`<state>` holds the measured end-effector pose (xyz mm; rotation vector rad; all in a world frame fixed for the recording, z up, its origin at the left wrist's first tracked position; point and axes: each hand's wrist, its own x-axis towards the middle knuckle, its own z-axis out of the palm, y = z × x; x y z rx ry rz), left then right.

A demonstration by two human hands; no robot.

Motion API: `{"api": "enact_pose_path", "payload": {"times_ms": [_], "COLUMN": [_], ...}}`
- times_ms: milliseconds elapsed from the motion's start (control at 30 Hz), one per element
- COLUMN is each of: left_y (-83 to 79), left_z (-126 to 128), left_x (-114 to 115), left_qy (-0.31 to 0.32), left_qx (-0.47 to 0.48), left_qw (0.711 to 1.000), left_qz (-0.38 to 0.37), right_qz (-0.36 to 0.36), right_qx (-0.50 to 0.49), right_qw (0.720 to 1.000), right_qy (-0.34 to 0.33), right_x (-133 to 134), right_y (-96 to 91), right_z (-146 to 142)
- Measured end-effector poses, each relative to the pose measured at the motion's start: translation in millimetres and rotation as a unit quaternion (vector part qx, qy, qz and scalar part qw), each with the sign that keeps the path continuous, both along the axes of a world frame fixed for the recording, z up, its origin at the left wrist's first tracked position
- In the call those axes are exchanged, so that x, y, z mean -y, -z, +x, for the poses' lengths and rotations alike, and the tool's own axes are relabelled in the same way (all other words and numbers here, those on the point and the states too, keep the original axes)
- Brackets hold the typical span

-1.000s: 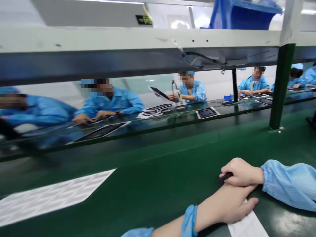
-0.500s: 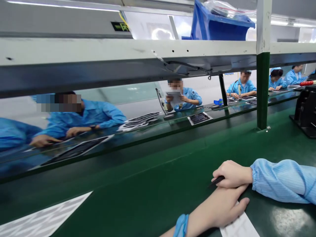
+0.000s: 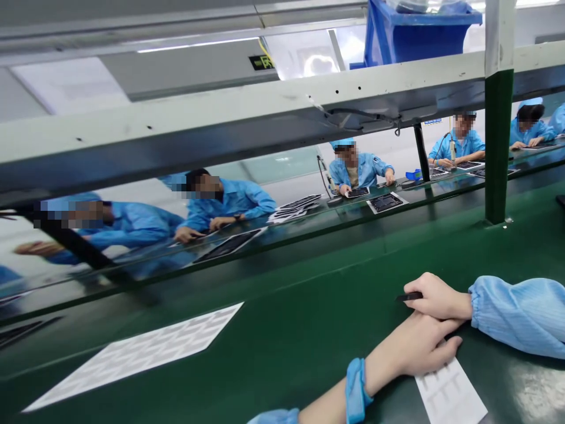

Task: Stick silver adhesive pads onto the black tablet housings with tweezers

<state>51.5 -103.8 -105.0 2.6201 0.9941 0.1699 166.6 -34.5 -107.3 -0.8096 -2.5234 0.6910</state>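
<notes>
My left hand (image 3: 421, 350) lies flat, fingers spread, on a small white sheet (image 3: 450, 391) at the near edge of the green belt (image 3: 286, 330). My right hand (image 3: 436, 297) rests across the back of it, closed on a thin dark tool (image 3: 408, 297) whose tip points left. Both arms wear light blue sleeves. A larger white sheet (image 3: 141, 350) with a printed grid lies on the belt to the left, apart from both hands.
A grey shelf beam (image 3: 247, 118) crosses overhead, carrying a blue bin (image 3: 415, 29). A green post (image 3: 498, 141) stands at the right. Across the line, several people in blue coats work over dark panels (image 3: 384, 202).
The view has tilted and swung; the large grid sheet shows more fully at the left. My hands keep the same pose, left flat on the small sheet, right holding the tool.
</notes>
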Motion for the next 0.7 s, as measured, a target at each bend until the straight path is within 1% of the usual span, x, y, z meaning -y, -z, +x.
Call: {"api": "enact_pose_path", "payload": {"times_ms": [267,467,700], "left_y": [1.0,0.4,-5.5], "left_z": [-2,-3,-4], "left_x": [2,1,4], "left_qy": [-0.004,-0.005,-0.031], "left_qx": [0.001,0.013,0.005], "left_qw": [1.000,1.000,1.000], "left_qz": [0.002,-0.001,0.004], "right_qz": [-0.015,-0.001,0.008], "right_qx": [-0.012,0.015,0.044], "right_qw": [1.000,1.000,0.999], "right_qy": [-0.008,0.002,0.006], "right_x": [0,1,1], "right_y": [3.0,-2.1,-8.6], "right_z": [-1,-2,-4]}}
